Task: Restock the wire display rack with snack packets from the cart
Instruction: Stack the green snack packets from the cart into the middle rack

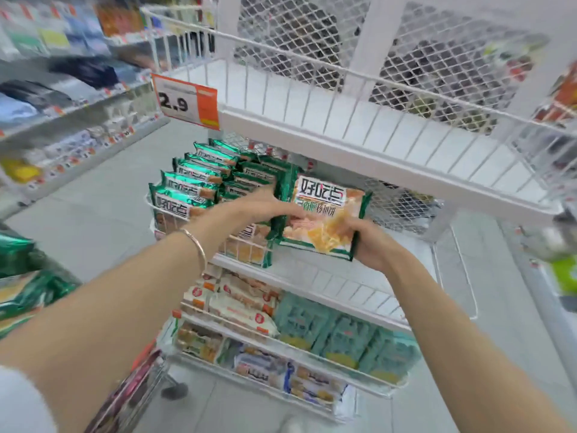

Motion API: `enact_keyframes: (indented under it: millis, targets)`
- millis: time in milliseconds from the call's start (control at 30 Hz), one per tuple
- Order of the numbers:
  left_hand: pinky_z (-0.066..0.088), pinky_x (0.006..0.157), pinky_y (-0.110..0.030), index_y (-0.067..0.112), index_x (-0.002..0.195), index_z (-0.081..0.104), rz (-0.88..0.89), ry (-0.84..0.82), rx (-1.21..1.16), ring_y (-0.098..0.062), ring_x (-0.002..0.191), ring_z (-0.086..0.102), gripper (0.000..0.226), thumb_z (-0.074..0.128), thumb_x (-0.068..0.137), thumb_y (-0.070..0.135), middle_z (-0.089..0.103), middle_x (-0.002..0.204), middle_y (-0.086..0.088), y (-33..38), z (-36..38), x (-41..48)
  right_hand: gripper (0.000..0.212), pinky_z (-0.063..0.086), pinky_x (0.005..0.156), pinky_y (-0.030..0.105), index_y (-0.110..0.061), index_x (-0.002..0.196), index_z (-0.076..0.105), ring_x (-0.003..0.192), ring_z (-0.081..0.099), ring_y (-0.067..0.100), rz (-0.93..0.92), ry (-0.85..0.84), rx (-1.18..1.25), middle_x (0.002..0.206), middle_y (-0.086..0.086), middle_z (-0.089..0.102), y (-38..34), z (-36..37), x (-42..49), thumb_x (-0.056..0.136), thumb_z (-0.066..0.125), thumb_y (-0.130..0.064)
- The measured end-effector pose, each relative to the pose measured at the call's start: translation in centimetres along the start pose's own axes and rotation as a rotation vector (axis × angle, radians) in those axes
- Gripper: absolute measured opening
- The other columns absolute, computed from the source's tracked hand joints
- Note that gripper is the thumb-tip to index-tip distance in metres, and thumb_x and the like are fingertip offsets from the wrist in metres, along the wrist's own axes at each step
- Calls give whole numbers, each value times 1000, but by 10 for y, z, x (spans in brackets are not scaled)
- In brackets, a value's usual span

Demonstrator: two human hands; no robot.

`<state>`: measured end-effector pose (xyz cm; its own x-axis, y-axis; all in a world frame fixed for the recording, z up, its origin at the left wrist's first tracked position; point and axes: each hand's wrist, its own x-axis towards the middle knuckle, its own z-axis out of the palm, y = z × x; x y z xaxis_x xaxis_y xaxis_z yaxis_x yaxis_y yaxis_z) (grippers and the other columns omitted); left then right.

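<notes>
A green-edged snack packet (324, 214) stands upright over the second tier of the white wire display rack (368, 285). My right hand (371, 245) grips its lower right corner. My left hand (265, 204), a bangle on the wrist, rests with straight fingers on the packet's left edge and on the row beside it. Several matching green packets (193, 185) stand in rows at the left of that tier. More green packets (22, 276) lie at the left edge, in the cart.
The rack's top tier (359, 132) holds nothing and carries an orange 2.9 price tag (187, 101). Lower tiers hold white and teal packets (340, 335). Store shelving (62, 120) runs along the left. Grey floor lies between.
</notes>
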<state>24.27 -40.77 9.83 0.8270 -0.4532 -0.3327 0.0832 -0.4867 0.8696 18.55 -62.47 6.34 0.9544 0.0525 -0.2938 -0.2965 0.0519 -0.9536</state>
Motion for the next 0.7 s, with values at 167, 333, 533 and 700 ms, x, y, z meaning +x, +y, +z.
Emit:
enact_keyframes:
  millis: [167,333,533,700]
  targets:
    - [40,110,-39,28,155,-10,33,12,353,-28,128,52,146,89,52,56,45,150,-5,-5,34,86,47,56,72,31,2,110,62,90,69,19,-42,123,-131,96,4,74,44,-47,53,65,59,14]
    - [52,89,-42,17,157,-12,102,149,950,-31,111,61,138,84,66,57,56,132,-20,-41,43,129,82,59,85,28,-4,135,53,107,67,22,99,72,-316,125,9,67,89,-51,98,63,91,-4]
    - [3,121,-54,25,157,-10,90,133,1339,-25,153,-2,133,78,66,66,-6,166,-1,-44,12,142,136,39,114,41,-9,155,16,132,51,17,-3,87,-300,144,3,52,97,-17,136,51,100,-36]
    - [-8,115,-66,36,154,-17,58,7,1272,-22,151,-14,131,72,65,75,-20,162,8,-44,-3,145,115,34,117,34,-32,150,25,138,38,6,-323,307,-627,146,1,43,100,-28,117,58,95,-39]
